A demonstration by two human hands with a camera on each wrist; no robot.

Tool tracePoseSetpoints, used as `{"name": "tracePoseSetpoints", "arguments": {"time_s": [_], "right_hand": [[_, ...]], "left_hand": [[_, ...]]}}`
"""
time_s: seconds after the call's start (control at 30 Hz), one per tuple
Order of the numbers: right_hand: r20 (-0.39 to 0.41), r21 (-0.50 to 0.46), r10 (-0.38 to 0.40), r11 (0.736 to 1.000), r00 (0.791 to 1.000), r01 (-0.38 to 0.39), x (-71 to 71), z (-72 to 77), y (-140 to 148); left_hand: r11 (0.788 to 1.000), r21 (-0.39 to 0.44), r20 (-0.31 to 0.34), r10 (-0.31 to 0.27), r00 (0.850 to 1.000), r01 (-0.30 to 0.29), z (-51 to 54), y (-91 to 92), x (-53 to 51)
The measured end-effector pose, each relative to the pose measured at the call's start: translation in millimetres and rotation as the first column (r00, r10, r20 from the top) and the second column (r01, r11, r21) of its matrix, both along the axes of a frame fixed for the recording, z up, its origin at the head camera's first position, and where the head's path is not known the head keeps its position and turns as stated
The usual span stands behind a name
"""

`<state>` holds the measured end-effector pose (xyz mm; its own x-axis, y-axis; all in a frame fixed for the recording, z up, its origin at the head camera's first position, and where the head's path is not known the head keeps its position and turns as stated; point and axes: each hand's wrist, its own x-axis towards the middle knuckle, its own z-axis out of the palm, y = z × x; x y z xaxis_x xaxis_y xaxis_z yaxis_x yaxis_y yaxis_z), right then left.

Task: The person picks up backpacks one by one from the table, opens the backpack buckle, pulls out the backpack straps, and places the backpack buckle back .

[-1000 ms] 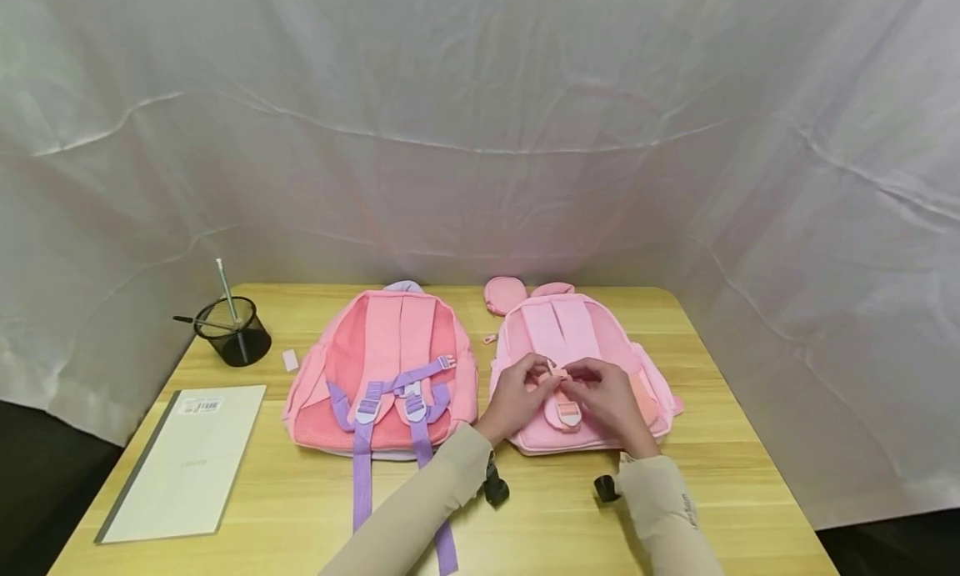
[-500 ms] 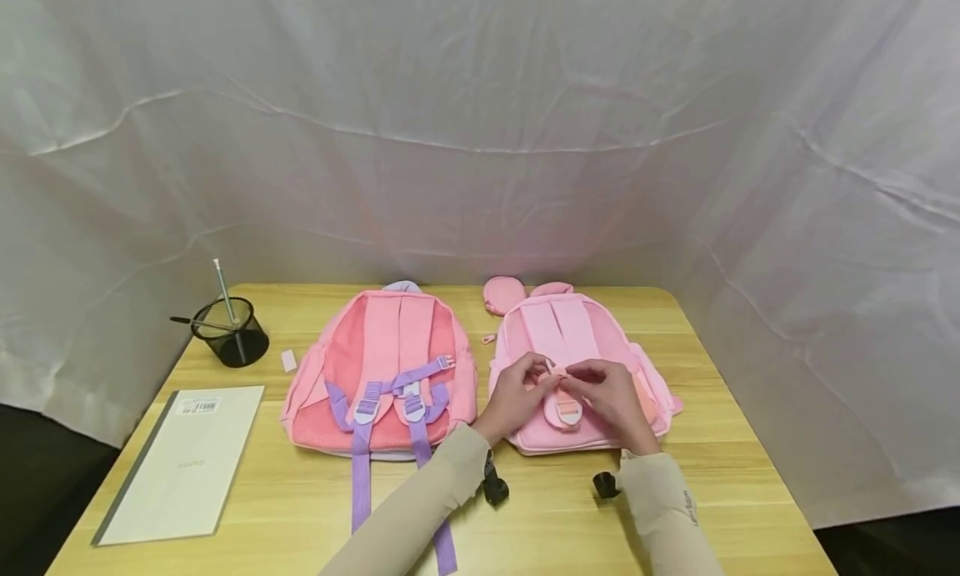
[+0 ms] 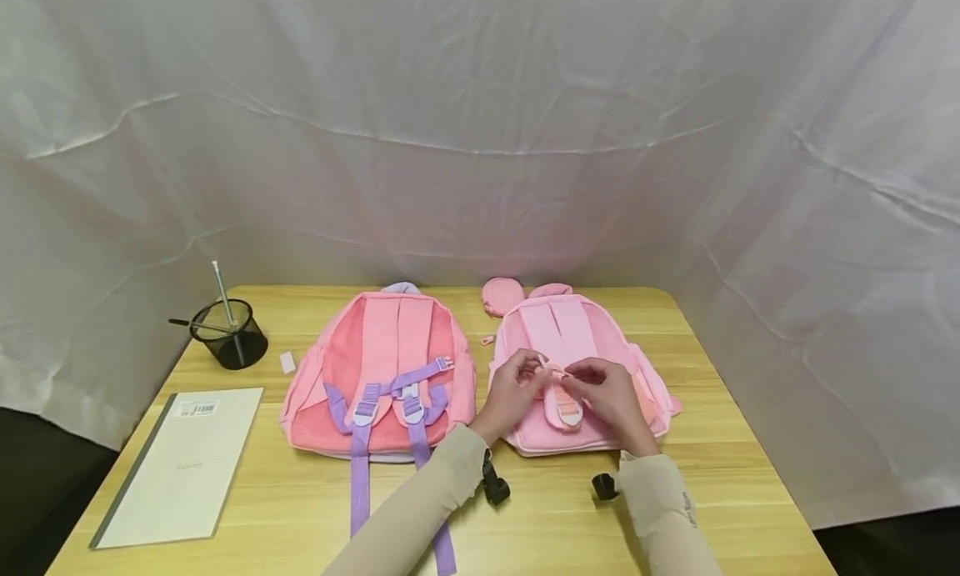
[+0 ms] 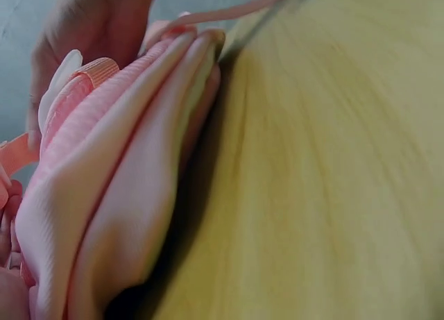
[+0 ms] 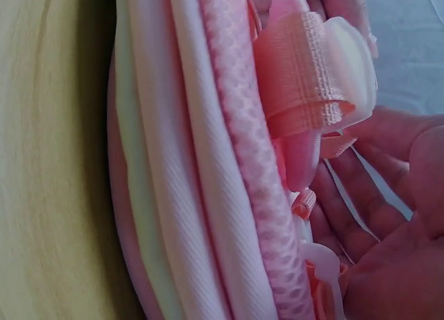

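Note:
A light pink backpack [image 3: 534, 439] lies with its shoulder straps up at the right of the table. Over its lower middle, my left hand [image 3: 512, 399] and right hand [image 3: 613, 399] meet fingertip to fingertip. Thumb and fingers of both pinch a coral webbing strap [image 3: 564, 399] above the pack; a small pale piece shows by the left fingertips. In the right wrist view the coral strap [image 5: 298, 73] loops through a white buckle [image 5: 355, 70]. The fingers hide the strap's gripped part.
A coral backpack [image 3: 442, 326] with purple straps [image 3: 362, 476] lies left of the pink one. A round pink pouch [image 3: 502, 297] sits behind. Farther left are a black mesh pen cup [image 3: 238, 349], a small white card [image 3: 288, 362] and a notebook [image 3: 183, 468].
My left fingers have shifted slightly left and up, a little apart from the right ones. The right hand stays nearly in place, and both backpacks lie as before.

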<state>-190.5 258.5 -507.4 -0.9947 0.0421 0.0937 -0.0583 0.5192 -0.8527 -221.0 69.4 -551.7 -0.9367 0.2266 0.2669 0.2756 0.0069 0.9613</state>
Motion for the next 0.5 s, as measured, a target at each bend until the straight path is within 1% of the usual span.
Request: {"name": "tracePoseSetpoints", "arguments": {"time_s": [0.1, 0.17, 0.3, 0.37, 0.47, 0.5], "right_hand": [[0.012, -0.001, 0.019, 1.0, 1.0, -0.019, 0.1, 1.3, -1], [0.014, -0.009, 0.023, 1.0, 1.0, -0.023, -0.4, 1.6, -2], [-0.002, -0.03, 0.003, 1.0, 1.0, -0.003, -1.7, 0.4, -2], [-0.016, -0.044, -0.009, 0.999, 1.0, 0.008, -1.7, -0.2, 0], [-0.033, -0.064, -0.015, 0.998, 0.999, 0.013, -1.5, -2.0, 2], [-0.032, -0.073, -0.019, 0.997, 0.999, 0.017, -1.5, -2.3, 3]], "left_hand": [[1.0, -0.014, -0.016, 0.003, 1.0, -0.004, -0.2, 0.4, 0.1], [1.0, -0.02, -0.013, 0.008, 1.0, -0.008, -0.2, 0.8, -0.1], [0.999, -0.042, 0.0, 0.007, 1.0, -0.007, 2.1, 2.0, 0.9], [0.998, -0.055, 0.009, 0.003, 1.0, -0.003, 5.4, 2.1, 2.3], [0.999, -0.051, 0.004, -0.001, 1.0, 0.001, 16.9, -0.6, 9.0], [0.999, -0.048, 0.004, -0.002, 1.0, 0.002, 17.1, -1.2, 9.2]]}}
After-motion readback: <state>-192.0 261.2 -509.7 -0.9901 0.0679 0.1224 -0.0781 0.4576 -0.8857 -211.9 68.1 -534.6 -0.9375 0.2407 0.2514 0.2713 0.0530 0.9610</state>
